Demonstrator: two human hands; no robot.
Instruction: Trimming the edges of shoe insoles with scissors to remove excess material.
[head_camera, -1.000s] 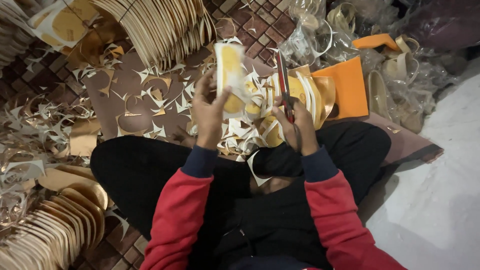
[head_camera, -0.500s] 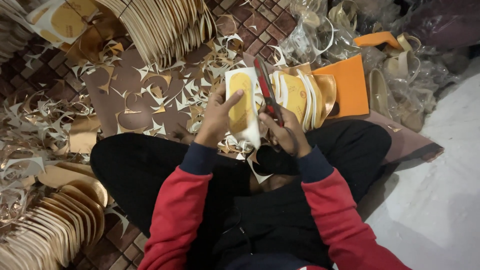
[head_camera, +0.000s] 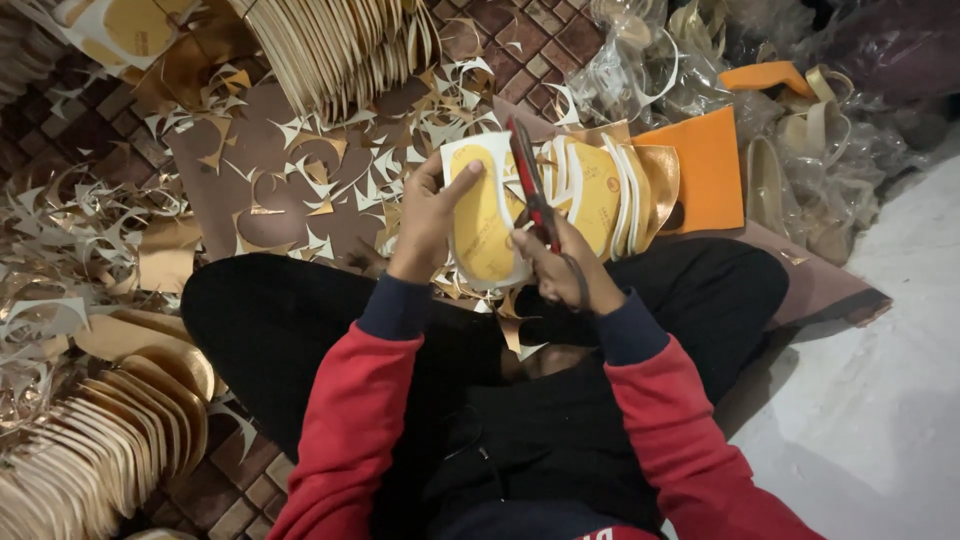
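Sat cross-legged on a patterned brown tiled floor (head_camera: 520, 40), red sleeves and dark cuffs reaching forward over black trousers. Held up in front of the lap: 1 flat sole-shaped insole piece, gold in the middle with a white border (head_camera: 483, 215), face toward the camera, probably so that the edge could be followed by eye. Left hand (head_camera: 428, 222) clamped on its left side, thumb stretched across the gold face, other fingers hidden behind; wrist bent upward, forearm running straight out from the body. Right hand (head_camera: 558, 262) closed around the loops of a pair of red-handled scissors (head_camera: 530, 188), blades pointing up and away along the piece's right edge, seemingly laid against the white border; whether the blades were parted could not be told. Right wrist lower than the left, elbow tucked in.

Just behind the scissors, a leaning row of matching gold-and-white insole pieces (head_camera: 605, 195), stood on edge within easy reach, propped against an orange flat sheet (head_camera: 708, 165). Strewn over the brown mat (head_camera: 270, 170) ahead, many white and gold curved offcuts (head_camera: 330, 150), apparently dropped where trimmed. At top, a fanned stack of pale gold soles (head_camera: 330, 45); at lower left, another long stack of gold soles (head_camera: 110, 430), sorted apart from the scraps. To the right, clear plastic wrapping and loose shoe parts (head_camera: 800, 130) beside a pale grey floor (head_camera: 880, 400).
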